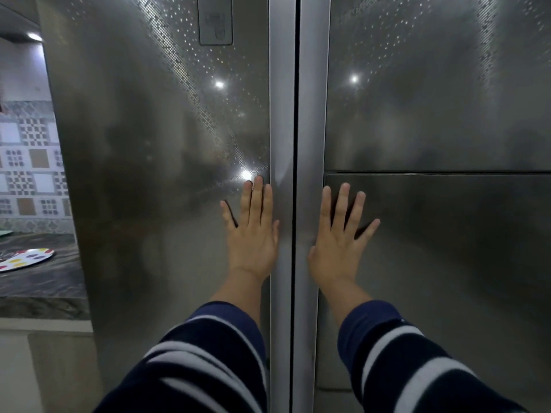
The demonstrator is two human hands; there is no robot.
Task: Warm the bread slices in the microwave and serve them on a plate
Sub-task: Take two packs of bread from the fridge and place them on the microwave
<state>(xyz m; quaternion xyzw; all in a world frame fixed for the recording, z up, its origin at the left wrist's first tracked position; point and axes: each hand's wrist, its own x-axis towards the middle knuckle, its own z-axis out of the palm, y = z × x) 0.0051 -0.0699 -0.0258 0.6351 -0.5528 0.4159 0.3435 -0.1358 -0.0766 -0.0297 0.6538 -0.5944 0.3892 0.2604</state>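
The person's left hand [252, 234] and right hand [338, 239] lie flat and open on the closed fridge [149, 174] doors, either side of the centre seam, holding nothing. No bread or microwave is in view; a plate [26, 259] sits on the counter [38, 281] at left. Probably the fetching step: next, grip a door edge and pull.

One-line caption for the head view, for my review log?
Both hands, left hand and right hand, pressed flat on closed steel fridge doors; plate on counter.
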